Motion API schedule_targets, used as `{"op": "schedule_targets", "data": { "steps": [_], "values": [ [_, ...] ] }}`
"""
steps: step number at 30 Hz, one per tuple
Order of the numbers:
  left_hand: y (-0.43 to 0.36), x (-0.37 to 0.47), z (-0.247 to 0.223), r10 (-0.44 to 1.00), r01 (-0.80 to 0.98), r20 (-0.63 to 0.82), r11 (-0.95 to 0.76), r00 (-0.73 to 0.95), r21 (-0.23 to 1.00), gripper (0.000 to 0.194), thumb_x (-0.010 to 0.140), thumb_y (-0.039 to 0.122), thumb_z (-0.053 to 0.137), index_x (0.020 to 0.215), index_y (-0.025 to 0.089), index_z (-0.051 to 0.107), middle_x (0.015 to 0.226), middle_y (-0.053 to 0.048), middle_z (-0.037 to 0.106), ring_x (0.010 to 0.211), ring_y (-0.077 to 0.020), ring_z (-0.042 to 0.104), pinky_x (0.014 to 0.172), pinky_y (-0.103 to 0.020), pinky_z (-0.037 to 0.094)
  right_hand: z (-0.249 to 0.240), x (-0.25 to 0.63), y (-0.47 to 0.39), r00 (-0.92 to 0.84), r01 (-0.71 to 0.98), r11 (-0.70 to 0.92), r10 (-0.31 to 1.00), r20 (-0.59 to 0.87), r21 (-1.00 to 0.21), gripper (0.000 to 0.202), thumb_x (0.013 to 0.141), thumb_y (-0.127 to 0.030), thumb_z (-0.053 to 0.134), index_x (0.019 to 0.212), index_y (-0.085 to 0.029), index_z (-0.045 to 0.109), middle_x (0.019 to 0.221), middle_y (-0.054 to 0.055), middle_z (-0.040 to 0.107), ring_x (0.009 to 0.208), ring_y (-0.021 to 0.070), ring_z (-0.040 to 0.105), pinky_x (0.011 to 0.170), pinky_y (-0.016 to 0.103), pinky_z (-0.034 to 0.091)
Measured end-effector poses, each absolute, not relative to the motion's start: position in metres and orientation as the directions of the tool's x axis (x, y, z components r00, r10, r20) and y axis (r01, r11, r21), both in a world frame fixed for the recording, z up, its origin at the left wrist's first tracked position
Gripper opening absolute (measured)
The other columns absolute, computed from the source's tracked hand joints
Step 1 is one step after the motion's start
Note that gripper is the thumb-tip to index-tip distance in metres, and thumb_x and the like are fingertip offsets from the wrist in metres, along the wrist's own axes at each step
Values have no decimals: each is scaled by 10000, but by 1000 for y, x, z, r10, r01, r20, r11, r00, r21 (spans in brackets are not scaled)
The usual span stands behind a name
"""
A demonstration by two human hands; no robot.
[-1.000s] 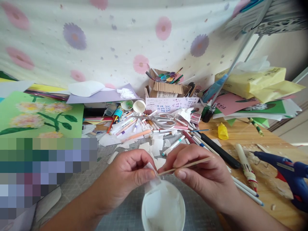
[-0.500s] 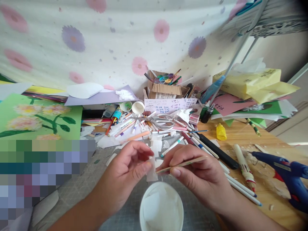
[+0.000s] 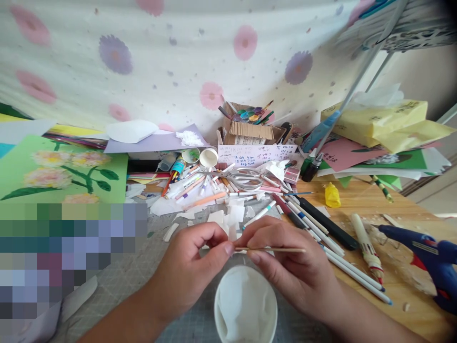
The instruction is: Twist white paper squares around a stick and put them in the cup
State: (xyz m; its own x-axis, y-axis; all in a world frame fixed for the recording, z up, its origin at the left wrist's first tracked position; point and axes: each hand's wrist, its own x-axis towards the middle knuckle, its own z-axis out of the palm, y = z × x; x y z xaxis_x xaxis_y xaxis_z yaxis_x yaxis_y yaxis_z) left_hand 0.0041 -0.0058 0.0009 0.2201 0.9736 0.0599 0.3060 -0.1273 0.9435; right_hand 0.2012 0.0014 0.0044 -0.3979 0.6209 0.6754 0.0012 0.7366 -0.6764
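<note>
My right hand [image 3: 285, 252] pinches a thin wooden craft stick [image 3: 274, 249] between thumb and fingers, edge-on and almost level. The stick's left end meets the fingertips of my left hand [image 3: 203, 257]. Those fingers are closed in a pinch there, over a small piece of white paper that they now mostly hide. Just below both hands stands a white paper cup [image 3: 246, 305] with white paper pieces inside. Torn scraps of white paper [image 3: 216, 218] lie on the grey cutting mat [image 3: 189, 314] beyond my fingers.
Pens and scissors [image 3: 244, 180] are heaped behind the hands, before a cardboard box [image 3: 246, 131]. To the right lie markers, a black stick-like object [image 3: 326, 224], a multicolour pen [image 3: 367, 247] and a blue glue gun [image 3: 421, 243]. A green flower painting [image 3: 117, 159] is at left.
My left hand has closed in on the stick's end, covering the white paper that showed before. The stick has turned edge-on and lies more level. The whole view has shifted slightly.
</note>
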Motion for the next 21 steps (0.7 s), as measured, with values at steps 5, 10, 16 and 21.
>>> {"op": "schedule_targets", "data": {
  "steps": [5,10,16,21],
  "values": [
    [-4,2,2,973,323,44,-117,225,939,188,826,273,603,648,212,621,620,23,580,621,-164,506,584,-272,390,1,204,4,-337,-11,675,692,638,-738,137,939,-90,662,947,-217,714,866,67,777,836,209,752,733,319,616],
    [-3,-2,2,966,232,30,-92,257,968,175,834,275,610,670,217,629,629,32,574,633,-162,506,597,-269,389,-6,211,13,-256,-308,394,842,475,-866,33,919,-201,773,922,-223,749,842,27,763,747,165,753,695,282,639],
    [-4,-8,1,942,213,-8,-67,334,975,167,807,277,614,652,219,599,609,43,529,612,-152,456,578,-268,347,0,219,22,-332,-487,158,876,349,-859,68,862,-227,838,856,-200,776,809,10,753,701,139,772,658,247,687],
    [-3,-9,2,935,175,-52,-10,350,984,153,784,283,624,653,216,585,611,45,523,609,-148,442,582,-267,334,4,221,23,-360,-490,100,881,305,-866,97,844,-228,848,819,-190,763,768,8,751,647,135,768,627,237,682]
  ]
}}
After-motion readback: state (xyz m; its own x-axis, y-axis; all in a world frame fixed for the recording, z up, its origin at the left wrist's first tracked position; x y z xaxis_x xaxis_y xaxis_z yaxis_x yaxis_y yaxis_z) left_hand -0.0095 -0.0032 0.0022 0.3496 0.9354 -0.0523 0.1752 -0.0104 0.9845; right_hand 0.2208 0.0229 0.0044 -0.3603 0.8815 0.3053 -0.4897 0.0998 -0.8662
